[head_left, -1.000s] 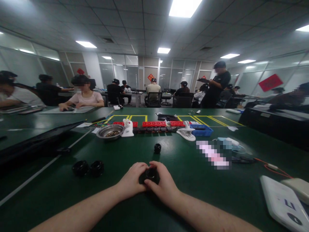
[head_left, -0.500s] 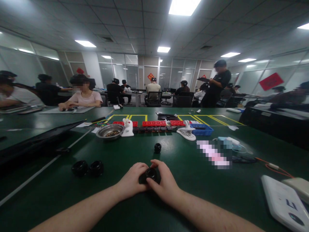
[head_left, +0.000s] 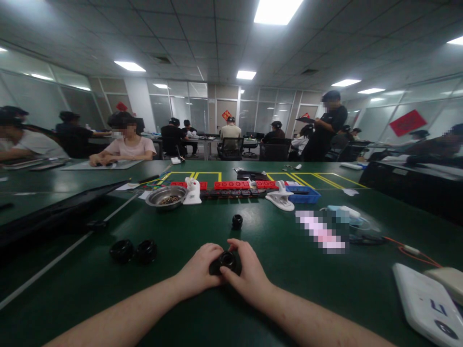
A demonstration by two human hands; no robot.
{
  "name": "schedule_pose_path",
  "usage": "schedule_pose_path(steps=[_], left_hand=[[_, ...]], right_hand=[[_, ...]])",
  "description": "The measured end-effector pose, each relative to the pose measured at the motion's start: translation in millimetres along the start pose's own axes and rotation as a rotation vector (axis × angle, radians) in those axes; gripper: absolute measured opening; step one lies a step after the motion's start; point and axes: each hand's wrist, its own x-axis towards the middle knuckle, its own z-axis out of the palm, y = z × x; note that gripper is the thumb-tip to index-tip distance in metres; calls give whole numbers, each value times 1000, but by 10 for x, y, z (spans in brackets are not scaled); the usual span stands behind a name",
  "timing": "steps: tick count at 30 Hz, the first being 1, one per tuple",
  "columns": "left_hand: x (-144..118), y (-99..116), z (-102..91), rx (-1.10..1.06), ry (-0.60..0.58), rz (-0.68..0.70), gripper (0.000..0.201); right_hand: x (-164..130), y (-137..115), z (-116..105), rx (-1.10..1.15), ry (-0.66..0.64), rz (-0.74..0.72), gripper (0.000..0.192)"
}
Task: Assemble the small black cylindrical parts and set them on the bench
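Down low in the head view, near the front edge of the green desk [head_left: 275, 250], two bare hands meet around one small black ring part [head_left: 226, 260]. The left hand [head_left: 198, 271] curls its fingers against the left side of the part. The right hand [head_left: 249, 275] wraps the right side, with its thumb lying along the near edge. Both hands are closed on it and pinch it between them, and it looks to sit on or just over the desk. Only its top and a round hole show; the rest is hidden by fingers.

The part looks hard and stiff, like plastic or rubber, and small enough to be light. Its round smooth side could slip, so the best hold seems to be on the outer rim, from two sides, as the hands have it.

Farther back on the desk, a little black piece [head_left: 237, 221] stands alone, well apart from the hands. Off to the left lie two more black rings [head_left: 133, 251], touching each other. Behind them sits a metal bowl [head_left: 166, 196] with small bits inside, next to a white holder [head_left: 193, 191]. A row of red blocks [head_left: 231, 185] runs across the middle, and a blue tray [head_left: 304, 194] is to its right. A white box [head_left: 425, 304] lies at the right edge. Other people sit at desks far away.
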Motion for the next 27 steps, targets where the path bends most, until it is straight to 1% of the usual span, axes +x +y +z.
schedule_pose_path(steps=[2,5,8,11,13,15,18,22,27], left_hand=[[-1,-4,-1,-4,-2,-2,34],[-3,-10,1,5,-8,-5,35],[-8,12,4,34,-6,-4,39],[-10,57,9,95,51,-26,39],[-8,77,20,144,104,-63,35],[-4,75,35,180,127,-85,28],[3,32,57,182,109,-58,23],[12,-32,59,79,73,-31,27],[6,-16,11,-3,2,-4,31]], right_hand=[[-5,-4,-4,19,-19,-26,51],[-18,-9,-16,39,-41,-60,58],[-19,-12,-17,21,-27,-43,59],[-2,-25,3,-12,16,5,57],[11,-37,23,-30,32,27,53],[18,-43,40,-37,39,37,49],[8,-37,47,-16,37,7,48],[-22,-16,17,14,0,-74,55],[-11,-4,-7,-8,35,-7,55]])
